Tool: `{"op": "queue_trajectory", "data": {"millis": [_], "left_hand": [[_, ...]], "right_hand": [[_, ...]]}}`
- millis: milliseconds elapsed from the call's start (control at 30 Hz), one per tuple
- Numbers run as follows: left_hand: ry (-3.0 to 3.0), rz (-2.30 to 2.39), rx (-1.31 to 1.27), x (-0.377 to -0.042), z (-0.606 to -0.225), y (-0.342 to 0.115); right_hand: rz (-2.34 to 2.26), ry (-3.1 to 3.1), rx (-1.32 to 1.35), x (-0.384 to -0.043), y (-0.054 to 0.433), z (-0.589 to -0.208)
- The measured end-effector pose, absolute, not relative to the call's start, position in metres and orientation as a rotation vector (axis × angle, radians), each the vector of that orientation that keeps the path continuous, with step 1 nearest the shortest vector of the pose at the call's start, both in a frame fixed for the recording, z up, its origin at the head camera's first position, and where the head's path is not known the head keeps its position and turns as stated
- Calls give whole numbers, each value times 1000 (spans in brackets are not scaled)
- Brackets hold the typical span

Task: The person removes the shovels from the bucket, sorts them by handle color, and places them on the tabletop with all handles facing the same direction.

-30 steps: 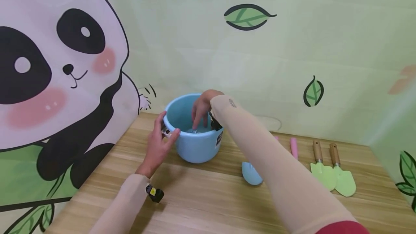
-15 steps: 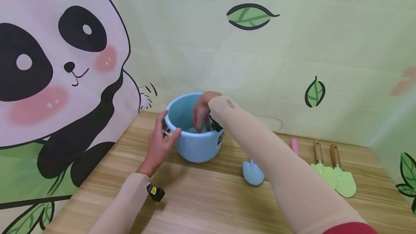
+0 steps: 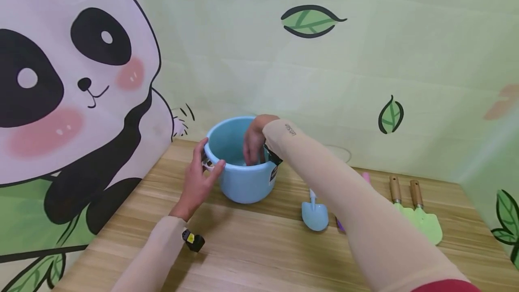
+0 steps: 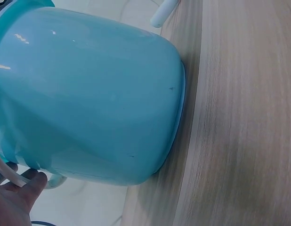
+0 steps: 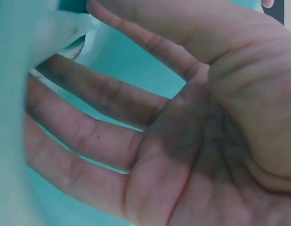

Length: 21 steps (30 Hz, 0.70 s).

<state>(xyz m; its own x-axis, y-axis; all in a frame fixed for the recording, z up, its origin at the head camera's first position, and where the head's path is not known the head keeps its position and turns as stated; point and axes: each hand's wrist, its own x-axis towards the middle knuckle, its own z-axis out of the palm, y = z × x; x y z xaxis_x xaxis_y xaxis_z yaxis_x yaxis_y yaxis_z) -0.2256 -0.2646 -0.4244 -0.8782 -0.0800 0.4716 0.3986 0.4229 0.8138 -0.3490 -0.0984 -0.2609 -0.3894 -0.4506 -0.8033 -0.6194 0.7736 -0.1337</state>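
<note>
A light blue bucket [image 3: 247, 184] stands upright on the wooden table. My left hand [image 3: 197, 181] grips its left side, thumb and fingers at the rim. In the left wrist view, the fingers [image 4: 32, 186] lie by the bucket's white handle [image 4: 8, 173]. My right hand [image 3: 254, 141] reaches down inside the bucket, fingers pointing to the bottom. The right wrist view has its palm and long, slightly bent fingers [image 5: 84, 134] against the blue inside. A pale, cloth-like thing [image 5: 60, 35] is at the fingertips; the bucket wall partly hides how they meet it.
Right of the bucket lies a small blue shovel [image 3: 315, 215]. Green garden tools with wooden handles [image 3: 416, 193] lie farther right. A pink handle [image 3: 366, 177] and a purple piece [image 3: 340, 225] show behind the right sleeve. A wall with printed leaves [image 3: 312, 21] and a panda [image 3: 101, 37] stands behind.
Inside the bucket, my right hand has shifted slightly right and deeper. The right forearm has moved a little, so more of the blue shovel shows. My left hand keeps its grip.
</note>
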Motion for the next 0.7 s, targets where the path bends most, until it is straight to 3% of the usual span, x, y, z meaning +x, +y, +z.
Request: {"op": "queue_trajectory", "data": {"millis": [700], "left_hand": [[-2238,-1455,-268,-224,-424,-266]], "right_hand": [[308,2122,-791,-351,-92,-264]]}}
